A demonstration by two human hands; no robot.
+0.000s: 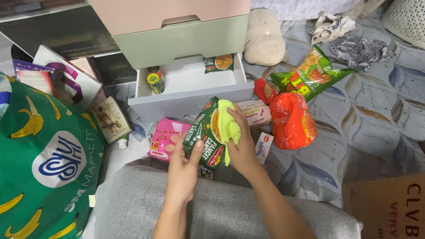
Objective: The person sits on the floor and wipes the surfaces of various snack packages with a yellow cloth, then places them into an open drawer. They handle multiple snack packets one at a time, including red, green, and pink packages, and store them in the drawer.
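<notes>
My left hand [182, 168] grips the lower edge of a green noodle packet [204, 132], thumb on its front. My right hand [241, 141] presses a yellow-green cloth [228, 124] against the packet's face. Both hands are above a grey cushion [146, 208] in front of an open white drawer [190, 95].
Inside the drawer are two small cans [155, 79] and another green packet [219, 63]. A pink strawberry pack [166, 138], orange packet [291, 120], green chip bag [312, 73] and small boxes [256, 113] lie around. At left is a green banana-print bag [44, 163]; a cardboard box [385, 206] sits lower right.
</notes>
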